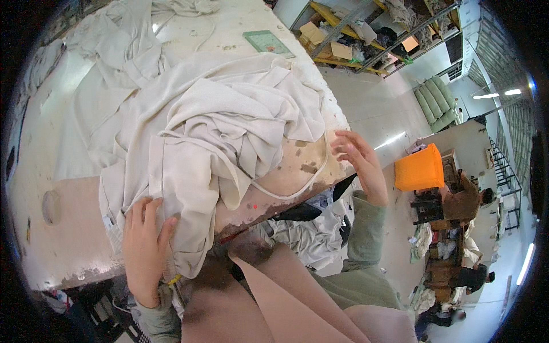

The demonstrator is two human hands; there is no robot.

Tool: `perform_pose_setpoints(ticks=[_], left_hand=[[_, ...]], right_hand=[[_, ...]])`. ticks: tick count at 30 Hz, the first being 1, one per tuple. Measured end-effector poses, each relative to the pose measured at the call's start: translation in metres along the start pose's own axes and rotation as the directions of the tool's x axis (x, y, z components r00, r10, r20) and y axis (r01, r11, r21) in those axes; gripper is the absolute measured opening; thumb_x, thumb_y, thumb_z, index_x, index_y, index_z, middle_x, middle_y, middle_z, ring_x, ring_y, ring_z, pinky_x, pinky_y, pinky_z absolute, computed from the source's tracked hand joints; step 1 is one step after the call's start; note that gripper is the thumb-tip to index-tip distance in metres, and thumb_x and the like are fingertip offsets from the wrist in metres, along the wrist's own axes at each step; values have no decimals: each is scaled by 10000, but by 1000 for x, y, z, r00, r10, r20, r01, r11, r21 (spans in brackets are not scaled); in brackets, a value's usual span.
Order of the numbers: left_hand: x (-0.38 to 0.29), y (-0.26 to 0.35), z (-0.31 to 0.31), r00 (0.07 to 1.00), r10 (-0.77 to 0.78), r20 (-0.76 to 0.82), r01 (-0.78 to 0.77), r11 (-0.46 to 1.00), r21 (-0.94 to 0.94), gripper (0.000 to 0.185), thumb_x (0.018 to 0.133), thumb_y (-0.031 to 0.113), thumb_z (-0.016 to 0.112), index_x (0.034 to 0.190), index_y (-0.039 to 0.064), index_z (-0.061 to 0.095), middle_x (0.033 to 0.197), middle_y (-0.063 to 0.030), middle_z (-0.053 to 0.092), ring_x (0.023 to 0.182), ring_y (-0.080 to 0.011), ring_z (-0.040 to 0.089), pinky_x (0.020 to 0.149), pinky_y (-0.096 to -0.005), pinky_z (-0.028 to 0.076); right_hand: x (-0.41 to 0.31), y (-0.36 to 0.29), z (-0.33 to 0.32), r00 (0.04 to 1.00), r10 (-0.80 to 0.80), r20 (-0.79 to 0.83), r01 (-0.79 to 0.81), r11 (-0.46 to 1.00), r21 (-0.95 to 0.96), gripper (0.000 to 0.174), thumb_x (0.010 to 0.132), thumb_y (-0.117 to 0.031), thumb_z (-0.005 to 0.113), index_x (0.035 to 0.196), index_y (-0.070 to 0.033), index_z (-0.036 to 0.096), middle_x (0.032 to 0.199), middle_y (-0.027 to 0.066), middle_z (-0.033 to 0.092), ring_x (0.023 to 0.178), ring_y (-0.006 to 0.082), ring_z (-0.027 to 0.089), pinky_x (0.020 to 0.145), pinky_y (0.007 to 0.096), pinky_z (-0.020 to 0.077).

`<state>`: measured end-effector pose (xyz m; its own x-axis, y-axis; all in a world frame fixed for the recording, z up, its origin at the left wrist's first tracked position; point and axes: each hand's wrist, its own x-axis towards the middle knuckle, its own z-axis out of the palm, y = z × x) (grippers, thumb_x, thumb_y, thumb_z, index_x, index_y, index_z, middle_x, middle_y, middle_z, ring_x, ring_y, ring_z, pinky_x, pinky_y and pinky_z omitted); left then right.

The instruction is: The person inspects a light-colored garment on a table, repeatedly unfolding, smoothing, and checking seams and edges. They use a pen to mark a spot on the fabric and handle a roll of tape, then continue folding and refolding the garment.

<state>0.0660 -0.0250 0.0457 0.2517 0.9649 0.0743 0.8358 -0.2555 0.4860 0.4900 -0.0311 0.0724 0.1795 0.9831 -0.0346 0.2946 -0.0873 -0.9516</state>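
A heap of off-white fabric [231, 107] lies crumpled over the worn table [81, 193], one part hanging over its near edge. My left hand [146, 244] rests on the fabric's lower left part, fingers spread and thumb apart; whether it grips the cloth is not clear. Off the table's right corner, my right hand [358, 163] is raised with bent, parted fingers and nothing seen in it. A pale cord [300, 193] loops from the heap along the table's edge, close to that hand.
A green booklet or card [268, 43] and a roll of clear tape [51, 208] lie on the table. More cloth [304, 240] sits below its near edge. Shelving [343, 34], an orange bin [420, 169] and several people [465, 201] at work are off to the right.
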Motion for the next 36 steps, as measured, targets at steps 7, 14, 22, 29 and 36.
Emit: perform_pose_setpoints(ticks=[7,14,22,29,36], left_hand=[[99,26,18,834,517,-193,-503,856,121,528,863,257,609,1341,100,447,1419,-150,383,1271,-363,391,1056,-454,319],[129,16,78,833,553,-31,-540,823,173,589,880,436,548,1400,190,420,1487,-126,323,1331,-322,346,1072,-604,177],[137,-32,97,880,449,-158,-464,882,-83,415,902,344,560,1203,62,611,1273,-172,561,1207,-339,488,1080,-440,283],[139,-40,89,967,242,-81,-254,943,-215,414,870,295,606,1178,18,608,1218,-194,584,1175,-356,505,1030,-411,352],[141,-7,44,922,14,-388,-139,945,-297,337,847,229,639,1055,-34,621,1129,-228,603,1054,-373,558,907,-402,418]], right_hand=[[106,46,36,994,-13,-108,-53,807,-588,465,806,-192,652,1218,0,552,1045,169,621,904,186,607,756,298,478],[147,-32,124,794,-606,-43,536,732,-421,287,795,-7,521,1066,22,611,925,192,647,864,337,631,797,395,489],[188,-17,117,907,-420,21,420,907,25,273,882,-53,573,1151,-39,621,940,90,672,863,158,639,710,269,506],[260,108,72,771,-483,-415,-42,611,-790,371,817,-81,563,1181,-143,600,1200,50,544,1160,265,480,955,488,373],[252,106,53,889,-386,-247,49,615,-787,311,789,-118,642,1100,-126,624,1072,82,556,1049,281,538,887,450,429]])
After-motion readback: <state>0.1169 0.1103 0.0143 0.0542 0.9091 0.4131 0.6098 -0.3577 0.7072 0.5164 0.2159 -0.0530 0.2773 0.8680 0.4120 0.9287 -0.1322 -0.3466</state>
